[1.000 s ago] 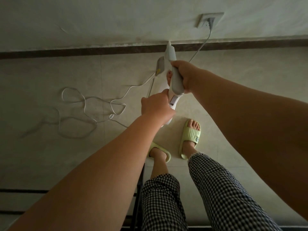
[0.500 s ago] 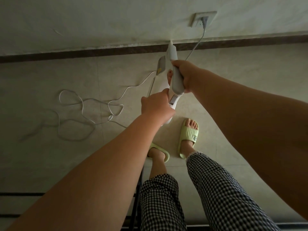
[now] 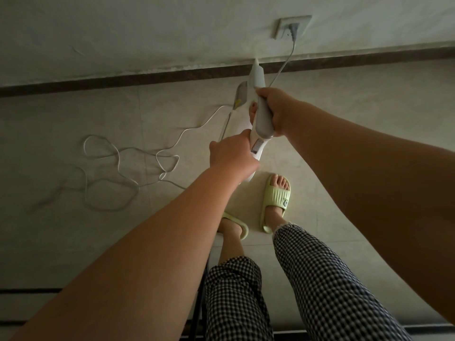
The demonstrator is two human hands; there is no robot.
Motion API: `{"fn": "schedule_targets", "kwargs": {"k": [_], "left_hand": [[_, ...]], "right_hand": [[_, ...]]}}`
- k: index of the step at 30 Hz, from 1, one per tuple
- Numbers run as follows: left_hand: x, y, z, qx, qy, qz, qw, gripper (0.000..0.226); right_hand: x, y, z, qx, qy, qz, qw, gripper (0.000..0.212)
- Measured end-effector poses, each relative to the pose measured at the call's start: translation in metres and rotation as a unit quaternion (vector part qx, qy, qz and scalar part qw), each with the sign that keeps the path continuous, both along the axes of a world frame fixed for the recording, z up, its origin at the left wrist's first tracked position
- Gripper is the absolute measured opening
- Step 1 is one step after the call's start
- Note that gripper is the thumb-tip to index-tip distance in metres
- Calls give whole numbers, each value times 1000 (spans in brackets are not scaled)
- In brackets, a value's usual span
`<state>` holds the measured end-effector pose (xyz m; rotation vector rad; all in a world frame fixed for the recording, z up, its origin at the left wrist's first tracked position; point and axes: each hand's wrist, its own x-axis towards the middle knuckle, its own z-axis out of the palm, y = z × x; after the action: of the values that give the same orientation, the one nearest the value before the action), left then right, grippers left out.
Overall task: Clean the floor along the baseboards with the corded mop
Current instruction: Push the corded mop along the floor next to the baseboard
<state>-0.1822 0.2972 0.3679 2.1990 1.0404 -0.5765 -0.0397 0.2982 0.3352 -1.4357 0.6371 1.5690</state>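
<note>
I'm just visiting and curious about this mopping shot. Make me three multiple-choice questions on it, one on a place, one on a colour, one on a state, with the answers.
1. Where does the loose cord lie in loops?
A. On the floor to the person's left
B. Over the right arm
C. Round the feet

2. What colour are the slippers?
A. Black
B. Pale green
C. Red

3. How is the mop handle held?
A. By the right hand only
B. By neither hand
C. By both hands

Answers:
1 A, the tangle spreads over the tiles left of the arms.
2 B, both slippers show light green on the feet.
3 C, the right hand grips the upper part of the handle and the left hand grips it lower down.
</note>
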Motion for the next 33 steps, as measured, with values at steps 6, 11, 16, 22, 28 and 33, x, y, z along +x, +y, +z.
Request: {"fn": "schedule_targets", "kwargs": {"k": [6,11,16,22,28,33], "left_hand": [[6,-4,-1,-1,5,-8,1000,32],[7,-4,-3,4,-3,-7,1000,29],[2,6,-6,-6,-5,0,1000,29],[-27,24,-6,-13,-13,13,1000,31],[-67,40,-2,-12,-4,22,1000,34],[-98,55,10,-4,3,-20,1000,26]], "right_hand": [[4,-7,-1,1,-3,-12,1000,30],[5,-8,2,1,-10,-17,1000,34],[0,2,0,-9,-20,-23,999,39],[-29,21,4,-7,-21,-18,1000,30],[-69,47,3,1,-15,39,999,22],[-97,53,4,-6,15,2,1000,22]]}}
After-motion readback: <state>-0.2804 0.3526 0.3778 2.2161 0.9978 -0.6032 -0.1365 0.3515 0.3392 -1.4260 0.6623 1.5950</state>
